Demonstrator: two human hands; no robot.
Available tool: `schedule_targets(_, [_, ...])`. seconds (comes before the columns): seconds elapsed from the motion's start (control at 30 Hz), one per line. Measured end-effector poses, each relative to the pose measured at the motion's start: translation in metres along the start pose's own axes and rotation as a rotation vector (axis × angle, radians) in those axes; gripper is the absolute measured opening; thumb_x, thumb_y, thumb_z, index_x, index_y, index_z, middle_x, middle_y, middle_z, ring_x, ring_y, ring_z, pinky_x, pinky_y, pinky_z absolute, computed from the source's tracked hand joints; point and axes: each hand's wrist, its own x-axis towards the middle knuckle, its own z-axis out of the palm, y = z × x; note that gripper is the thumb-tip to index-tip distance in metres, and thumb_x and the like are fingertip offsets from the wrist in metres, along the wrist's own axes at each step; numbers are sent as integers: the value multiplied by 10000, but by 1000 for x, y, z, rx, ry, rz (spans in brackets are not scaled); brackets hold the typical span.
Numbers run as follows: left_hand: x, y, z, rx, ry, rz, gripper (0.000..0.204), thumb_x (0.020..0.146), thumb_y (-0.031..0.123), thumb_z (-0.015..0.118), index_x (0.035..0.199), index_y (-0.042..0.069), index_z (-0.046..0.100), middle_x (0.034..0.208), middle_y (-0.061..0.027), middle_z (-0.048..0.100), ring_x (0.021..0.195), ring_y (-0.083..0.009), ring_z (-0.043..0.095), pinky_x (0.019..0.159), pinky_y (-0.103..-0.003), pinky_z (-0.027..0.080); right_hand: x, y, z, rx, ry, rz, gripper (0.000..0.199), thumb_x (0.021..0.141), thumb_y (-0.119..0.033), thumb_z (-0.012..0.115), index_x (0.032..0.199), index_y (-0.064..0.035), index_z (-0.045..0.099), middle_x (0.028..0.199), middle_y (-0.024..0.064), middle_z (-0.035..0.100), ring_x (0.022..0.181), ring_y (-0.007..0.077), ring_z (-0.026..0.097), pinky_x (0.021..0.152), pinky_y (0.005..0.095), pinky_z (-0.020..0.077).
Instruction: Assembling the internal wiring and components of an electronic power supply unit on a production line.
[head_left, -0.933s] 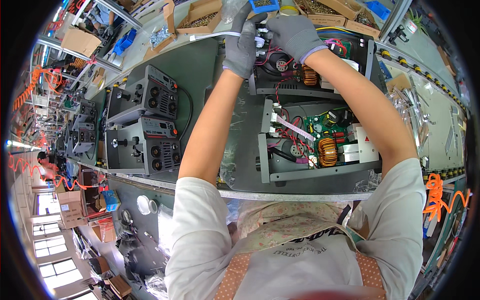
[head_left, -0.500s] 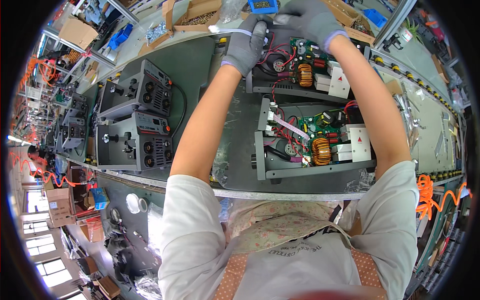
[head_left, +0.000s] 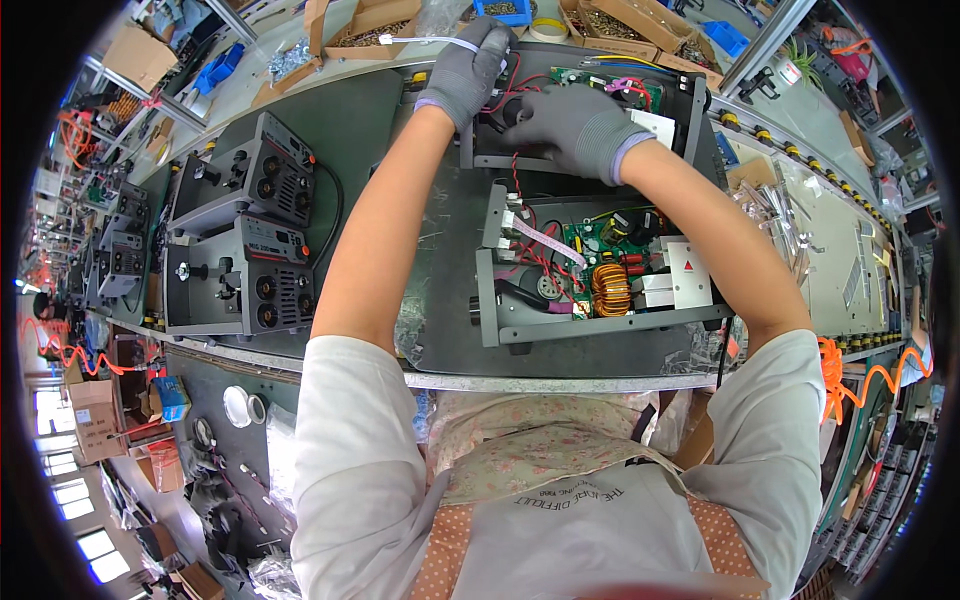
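Note:
In grey gloves, both my hands are at the farther open welding machine chassis [head_left: 590,165]. My left hand [head_left: 468,75] is closed at its left end around a white flat cable [head_left: 430,40]. The cable's connector end sticks out to the left. My right hand [head_left: 575,130] reaches inside with fingers curled beside the red wires [head_left: 515,88]; whatever the fingertips hold is hidden. Nearer to me, a second open chassis [head_left: 600,322] shows a green circuit board [head_left: 590,240], a copper coil [head_left: 610,290] and a white ribbon cable [head_left: 548,242].
Two grey machines with front panels [head_left: 265,245] stand at the left. Cardboard boxes of small screws [head_left: 375,35] and a blue bin [head_left: 503,10] line the far side. Metal rods [head_left: 785,225] lie at the right. An orange coiled hose [head_left: 832,378] hangs at the right edge.
My right hand has come down from beyond the far chassis into its interior, over the coil and wires. The left hand keeps the white cable. The whole view has shifted slightly.

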Motion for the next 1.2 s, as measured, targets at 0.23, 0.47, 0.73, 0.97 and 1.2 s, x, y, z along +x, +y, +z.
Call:
schedule_targets(0.23, [-3,-5,0,-125,9,12,386,1064,400,405,1074,83,625,934,-103,649,836,-224,599,787,-361,489,8,8,12,529,194,36,120,979,-169,601,1051,-87,650,977,83,681,879,274,667,783,395,534])
schedule_targets(0.47, [-4,-15,1,-339,-50,-71,418,1071,416,401,1149,78,632,1034,-37,648,913,-123,591,845,-282,481,18,11,11,681,265,143,204,978,-211,632,1115,-60,637,905,100,689,783,225,674,752,363,543])
schedule_targets(0.73, [-5,-20,0,-424,-52,-71,399,1076,397,415,1162,71,629,1048,-43,652,901,-114,601,817,-283,504,42,-3,2,261,74,435,237,846,-365,711,988,-184,765,944,86,731,904,300,694,811,435,535])
schedule_targets(0.97, [-9,-10,3,-438,-60,-131,406,1078,408,408,1188,78,619,1049,-41,650,901,-112,615,814,-271,512,49,-8,21,200,200,498,179,794,-342,740,893,-197,778,864,52,739,846,277,703,764,420,546])
schedule_targets(1.2, [-9,-22,2,-419,-50,-66,448,1077,448,402,1194,75,621,1079,-44,655,913,-114,619,826,-274,511,52,-9,21,179,214,470,174,790,-330,743,889,-191,777,862,46,741,835,271,705,756,412,548])
